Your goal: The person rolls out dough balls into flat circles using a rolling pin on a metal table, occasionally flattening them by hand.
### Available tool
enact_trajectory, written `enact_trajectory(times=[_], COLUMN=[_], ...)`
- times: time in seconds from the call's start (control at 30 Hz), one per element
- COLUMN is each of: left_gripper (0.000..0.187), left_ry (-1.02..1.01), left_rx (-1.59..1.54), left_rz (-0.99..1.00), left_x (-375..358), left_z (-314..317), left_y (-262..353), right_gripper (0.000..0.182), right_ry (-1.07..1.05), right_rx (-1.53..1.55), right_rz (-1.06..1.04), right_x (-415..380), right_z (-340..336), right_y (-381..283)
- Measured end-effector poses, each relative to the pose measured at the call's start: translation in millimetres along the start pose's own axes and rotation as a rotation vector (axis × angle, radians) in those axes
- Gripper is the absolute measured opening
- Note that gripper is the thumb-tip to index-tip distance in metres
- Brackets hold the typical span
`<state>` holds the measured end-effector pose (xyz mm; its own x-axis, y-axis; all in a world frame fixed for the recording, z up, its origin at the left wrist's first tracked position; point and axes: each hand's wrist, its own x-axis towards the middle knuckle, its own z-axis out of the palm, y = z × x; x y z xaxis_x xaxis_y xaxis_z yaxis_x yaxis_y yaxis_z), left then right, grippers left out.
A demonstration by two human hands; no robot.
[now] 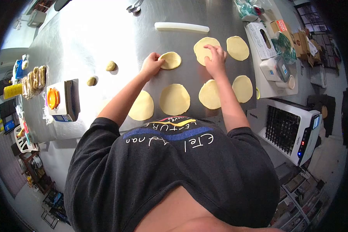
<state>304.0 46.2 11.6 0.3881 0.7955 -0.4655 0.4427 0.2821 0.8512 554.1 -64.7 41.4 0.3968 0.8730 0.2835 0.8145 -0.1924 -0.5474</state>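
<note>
My left hand (153, 64) pinches the left edge of a small dough disc (171, 60), its thumb on top. My right hand (215, 60) is over a larger flat dough round (201, 45), thumb and fingers bent and apart, with nothing seen between them. Another dough round (238, 48) lies just to the right. Nearer my body is a row of several rolled rounds, including one in the middle (174, 99) and one at the right (242, 89); my right forearm overlaps part of a third (209, 94). Two small dough balls (110, 65) sit left of my left hand.
A white rolling pin (181, 27) lies beyond the rounds on the metal table (120, 34). Measuring spoons (135, 7) are at the far edge. A scale (65, 101) with an orange plastic mould (53, 98) stands left. Boxes and tubs (274, 69) line the right; an air cooler (292, 129) stands below.
</note>
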Motion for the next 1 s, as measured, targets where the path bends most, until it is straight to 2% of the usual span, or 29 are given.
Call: enact_trajectory(times=[0.07, 0.1, 0.13, 0.17, 0.2, 0.27, 0.3, 0.33, 0.37, 0.4, 0.43, 0.53, 0.6, 0.67, 0.7, 0.77, 0.83, 0.87, 0.93, 1.0], left_gripper=[0.032, 0.032, 0.036, 0.040, 0.040, 0.042, 0.042, 0.043, 0.045, 0.052, 0.052, 0.067, 0.067, 0.067, 0.068, 0.069, 0.072, 0.074, 0.073, 0.072], left_ry=[0.077, 0.077, 0.080, 0.084, 0.085, 0.296, 0.300, 0.300, 0.298, 0.253, 0.258, 0.205, 0.172, 0.139, 0.100, 0.057, -0.021, 0.042, 0.054, 0.068], left_rx=[0.172, 0.171, 0.308, 0.445, 0.444, 0.730, 0.731, 0.766, 0.798, 0.900, 0.899, 1.025, 0.985, 0.949, 0.855, 0.760, 0.926, 0.903, 0.862, 0.822], left_rz=[0.096, 0.096, 0.095, 0.094, 0.093, 0.324, 0.322, 0.473, 0.622, 0.626, 0.623, 0.571, 0.545, 0.518, 0.484, 0.442, 0.579, 0.684, 0.665, 0.640], left_x=[-2.8, -5.1, -8.7, -12.5, -17.6, -26.3, -24.0, -21.1, -18.6, -17.0, -17.2, -20.8, -17.4, -16.0, -15.6, -21.0, -29.2, -27.8, -22.2, -21.9], left_z=[1.1, 0.5, -1.4, -2.8, -2.0, 1.3, 0.9, 0.7, 1.3, 3.6, 6.5, 14.4, 12.9, 7.5, 3.1, 0.4, 4.6, 9.8, 13.3, 14.3], left_y=[-1.0, 3.0, 11.0, 16.5, 18.4, 20.6, 18.7, 15.7, 10.8, 5.2, -1.3, -16.3, -15.4, -12.5, -7.3, 1.3, 9.8, 4.3, 0.1, 3.8], right_gripper=[0.033, 0.029, 0.028, 0.026, 0.030, 0.033, 0.038, 0.044, 0.044, 0.047, 0.051, 0.051, 0.051, 0.054, 0.054, 0.055, 0.053, 0.052, 0.052, 0.051], right_ry=[-0.053, -0.098, -0.228, -0.233, -0.239, -0.246, -0.230, -0.212, -0.214, -0.302, -0.388, -0.419, -0.412, -0.460, -0.462, -0.156, -0.008, -0.019, -0.029, -0.130], right_rx=[0.076, 0.034, 0.002, -0.043, -0.021, 0.003, -0.090, -0.183, -0.180, -0.234, -0.289, -0.259, -0.237, -0.017, -0.016, 0.122, 0.085, 0.011, -0.064, -0.213], right_rz=[-0.099, -0.089, -0.099, -0.118, -0.153, -0.192, -0.297, -0.403, -0.407, -0.389, -0.370, -0.380, -0.397, -0.287, -0.289, -0.270, -0.260, -0.253, -0.246, -0.161], right_x=[-1.1, -2.3, -0.5, -3.6, -4.7, -9.2, -11.9, -13.9, -15.7, -17.1, -17.2, -16.7, -11.4, 0.4, 13.5, 45.5, 84.6, 102.7, 125.6, 137.0], right_z=[18.7, 18.1, 15.4, 29.7, 43.9, 65.7, 74.9, 82.4, 86.5, 88.8, 91.6, 82.4, 79.7, 76.1, 69.9, 54.9, 45.6, 47.2, 45.6, 44.6], right_y=[-9.9, -32.9, -52.1, -59.9, -63.3, -65.4, -66.7, -66.2, -63.8, -59.3, -54.9, -59.1, -57.1, -55.1, -55.3, -50.9, -37.8, -22.2, 1.1, 14.8])
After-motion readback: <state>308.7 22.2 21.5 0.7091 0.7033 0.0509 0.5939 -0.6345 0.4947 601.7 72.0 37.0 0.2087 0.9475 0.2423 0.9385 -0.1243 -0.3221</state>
